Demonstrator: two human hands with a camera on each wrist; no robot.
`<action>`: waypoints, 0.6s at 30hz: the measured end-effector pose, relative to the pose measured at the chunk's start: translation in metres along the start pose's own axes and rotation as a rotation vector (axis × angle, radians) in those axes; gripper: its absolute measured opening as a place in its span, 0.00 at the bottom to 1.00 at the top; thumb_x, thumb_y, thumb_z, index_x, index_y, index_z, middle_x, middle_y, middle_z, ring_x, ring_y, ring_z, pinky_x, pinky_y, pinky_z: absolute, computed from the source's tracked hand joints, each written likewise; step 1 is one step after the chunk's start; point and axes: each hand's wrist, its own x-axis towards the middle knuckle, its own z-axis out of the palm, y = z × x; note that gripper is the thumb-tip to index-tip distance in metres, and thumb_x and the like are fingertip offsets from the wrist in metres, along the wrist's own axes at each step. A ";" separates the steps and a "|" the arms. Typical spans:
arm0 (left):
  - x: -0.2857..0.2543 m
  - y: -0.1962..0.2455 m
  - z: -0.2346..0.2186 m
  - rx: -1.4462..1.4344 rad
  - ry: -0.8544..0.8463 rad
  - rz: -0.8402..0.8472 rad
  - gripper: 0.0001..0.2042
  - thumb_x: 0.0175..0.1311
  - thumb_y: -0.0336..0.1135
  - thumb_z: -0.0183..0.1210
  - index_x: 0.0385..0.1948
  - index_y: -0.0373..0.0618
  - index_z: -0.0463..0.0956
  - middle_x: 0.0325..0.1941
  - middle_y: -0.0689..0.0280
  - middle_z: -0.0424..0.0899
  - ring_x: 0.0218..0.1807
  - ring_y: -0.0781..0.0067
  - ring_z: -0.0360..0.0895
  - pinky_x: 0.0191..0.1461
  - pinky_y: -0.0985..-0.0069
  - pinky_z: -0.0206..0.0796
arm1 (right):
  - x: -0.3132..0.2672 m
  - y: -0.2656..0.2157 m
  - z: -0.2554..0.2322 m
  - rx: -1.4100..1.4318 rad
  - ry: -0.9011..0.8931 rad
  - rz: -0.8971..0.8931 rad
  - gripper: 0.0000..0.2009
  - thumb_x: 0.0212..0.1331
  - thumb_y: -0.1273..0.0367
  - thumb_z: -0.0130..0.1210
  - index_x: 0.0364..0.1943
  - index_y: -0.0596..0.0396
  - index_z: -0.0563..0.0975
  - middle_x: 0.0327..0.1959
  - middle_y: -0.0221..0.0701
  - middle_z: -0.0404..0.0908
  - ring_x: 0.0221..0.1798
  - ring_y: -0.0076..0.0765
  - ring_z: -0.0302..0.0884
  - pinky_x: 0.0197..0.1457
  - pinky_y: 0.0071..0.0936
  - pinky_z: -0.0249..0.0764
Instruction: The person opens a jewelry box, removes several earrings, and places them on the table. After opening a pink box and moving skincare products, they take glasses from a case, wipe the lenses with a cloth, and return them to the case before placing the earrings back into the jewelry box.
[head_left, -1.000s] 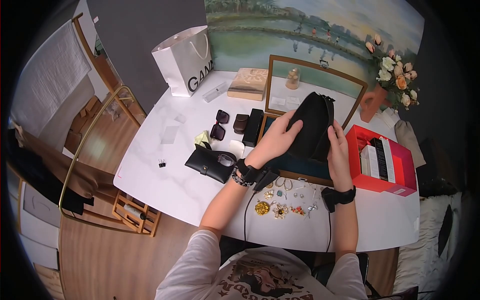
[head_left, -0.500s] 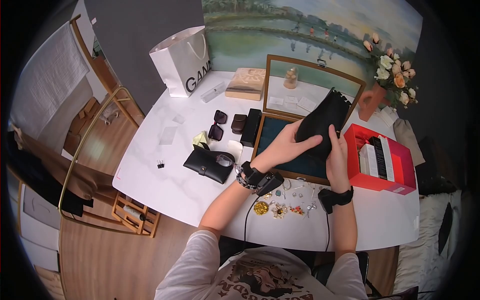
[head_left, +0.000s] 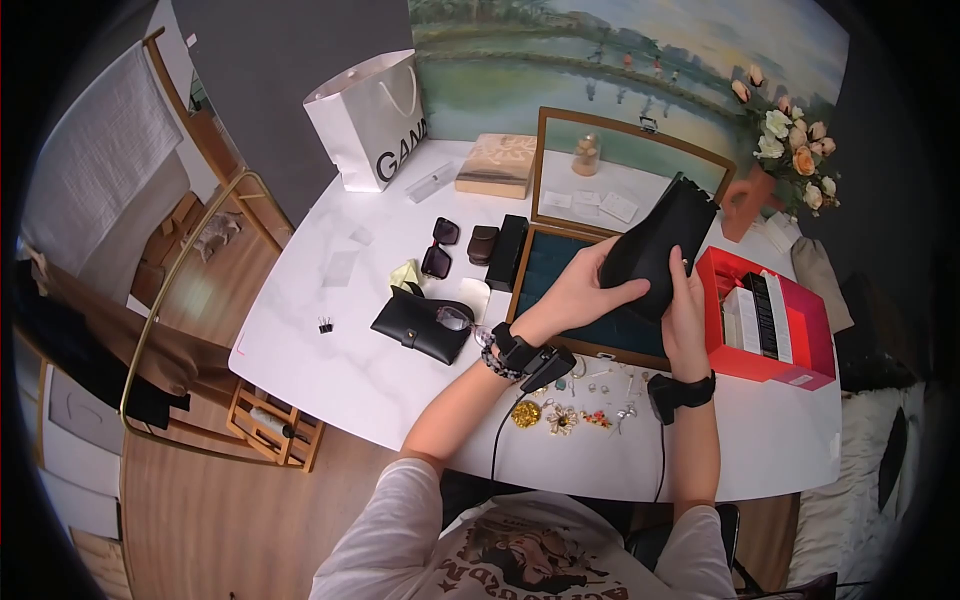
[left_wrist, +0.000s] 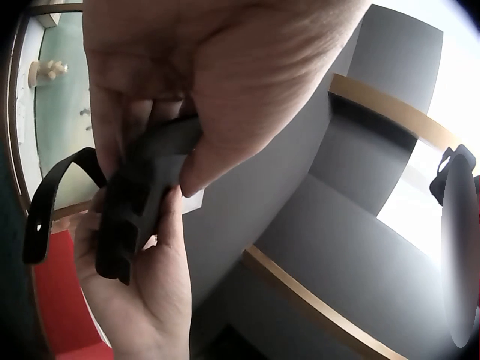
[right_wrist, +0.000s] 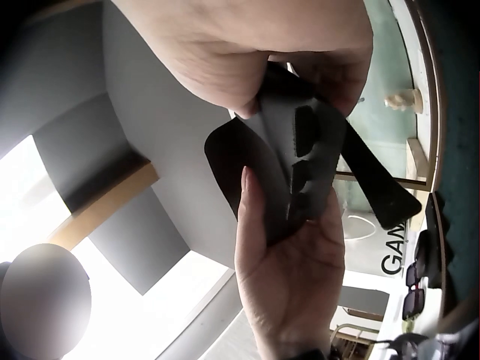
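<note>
Pouch (head_left: 652, 242) in black sits pinched in the fingers of your left hand (head_left: 572, 298) and right hand (head_left: 685, 328); below those fingers lies the teal-lined box (head_left: 549, 262).

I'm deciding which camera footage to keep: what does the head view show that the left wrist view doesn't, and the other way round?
Only the head view: the jewellery on the table, the sunglasses and the white paper bag with black lettering.

Only the left wrist view: the pouch's loose strap with a hole near its end, and wood-coloured strips against grey panels.

Both: the black pouch held by the left hand and right hand, plus part of the red box.
</note>
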 end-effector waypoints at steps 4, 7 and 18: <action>0.004 -0.007 -0.012 0.013 -0.022 -0.121 0.20 0.73 0.36 0.64 0.62 0.35 0.76 0.52 0.68 0.87 0.51 0.84 0.80 0.57 0.79 0.75 | -0.001 -0.003 0.000 0.048 0.041 0.038 0.18 0.78 0.56 0.54 0.55 0.57 0.77 0.52 0.30 0.85 0.51 0.23 0.84 0.54 0.23 0.79; 0.003 -0.010 -0.016 -0.030 0.071 -0.226 0.18 0.77 0.41 0.60 0.59 0.38 0.77 0.50 0.68 0.88 0.48 0.83 0.83 0.53 0.79 0.78 | -0.005 -0.012 0.010 0.053 0.016 0.113 0.16 0.78 0.56 0.54 0.51 0.55 0.79 0.47 0.28 0.86 0.46 0.21 0.84 0.48 0.23 0.79; -0.015 0.015 -0.095 -0.041 0.614 -0.162 0.21 0.77 0.52 0.59 0.49 0.40 0.80 0.42 0.67 0.87 0.38 0.80 0.84 0.38 0.79 0.78 | 0.001 -0.017 -0.020 -0.358 -0.181 0.095 0.10 0.72 0.61 0.62 0.41 0.53 0.82 0.25 0.19 0.77 0.23 0.08 0.62 0.24 0.13 0.55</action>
